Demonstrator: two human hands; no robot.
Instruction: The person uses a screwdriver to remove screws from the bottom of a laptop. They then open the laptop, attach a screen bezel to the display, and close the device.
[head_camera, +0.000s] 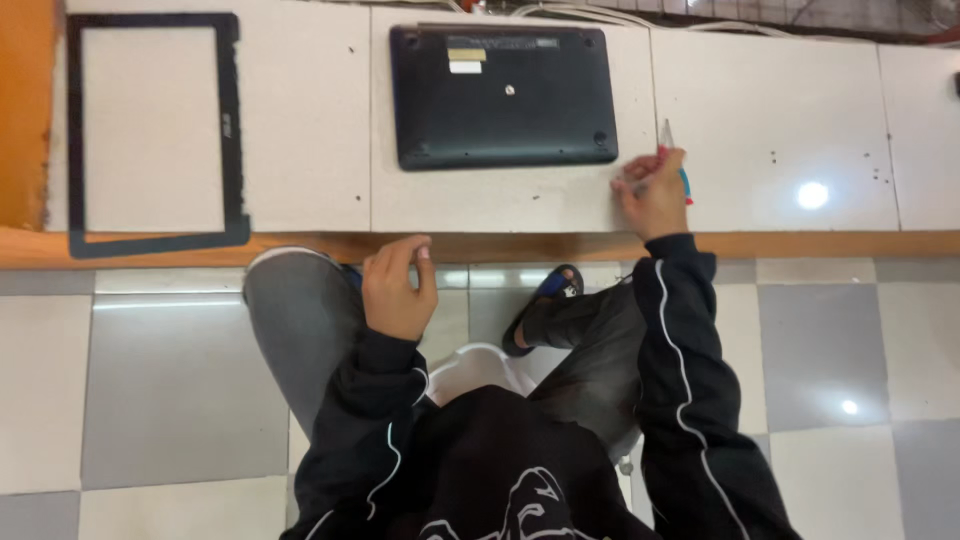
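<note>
Up top, a laptop (503, 95) lay upside down.
The right hand (652, 195) pinched a screwdriver (670, 150); the left hand (397, 290) was curled, holding nothing.

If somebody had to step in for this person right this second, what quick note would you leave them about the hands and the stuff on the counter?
Right hand: closed around a thin tool with a clear tip and a red and blue handle, resting on the white counter just right of the laptop.
Left hand: loosely curled, holding nothing, hovering off the counter's front edge.
Laptop: dark, closed, lying bottom side up at the middle of the counter.
Screen bezel: black frame, lying separate at the far left.
Done: bezel is off and set aside.
Left: bottom cover appears still in place.
</note>
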